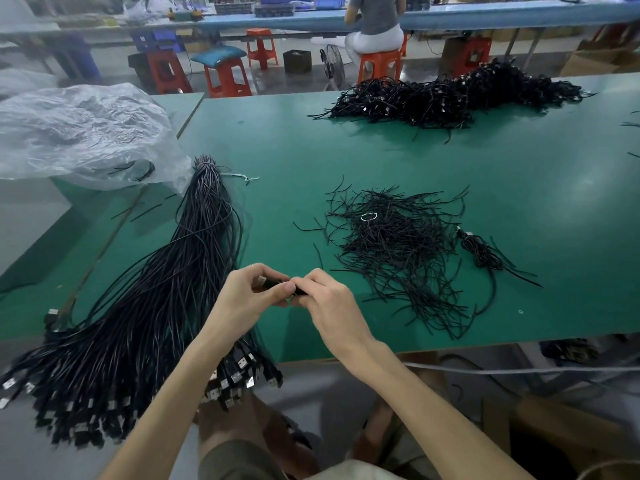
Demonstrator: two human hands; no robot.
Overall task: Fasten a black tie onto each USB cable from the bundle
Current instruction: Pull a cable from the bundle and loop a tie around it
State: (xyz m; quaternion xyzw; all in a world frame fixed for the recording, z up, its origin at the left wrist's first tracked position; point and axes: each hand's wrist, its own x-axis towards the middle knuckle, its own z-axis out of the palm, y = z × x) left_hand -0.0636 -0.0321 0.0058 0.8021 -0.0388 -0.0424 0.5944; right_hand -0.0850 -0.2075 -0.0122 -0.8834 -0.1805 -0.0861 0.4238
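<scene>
We pinch a black USB cable (277, 285) between both hands. The left hand (247, 299) curls thumb and fingers round one side, and the right hand (329, 301) curls round the other, with the fingertips meeting. The fingers hide most of the cable, so we cannot tell whether a tie is on it. This grip sits just left of the pile of loose black ties (394, 251), nearer to us. The bundle (156, 289) lies well left of the pile, its plugs overhanging the green table (346, 150). A coiled cable (481, 251) lies just right of the pile. A heap of cables (450, 95) lies well beyond the pile, and a plastic bag (79, 133) lies beyond it to the far left.
</scene>
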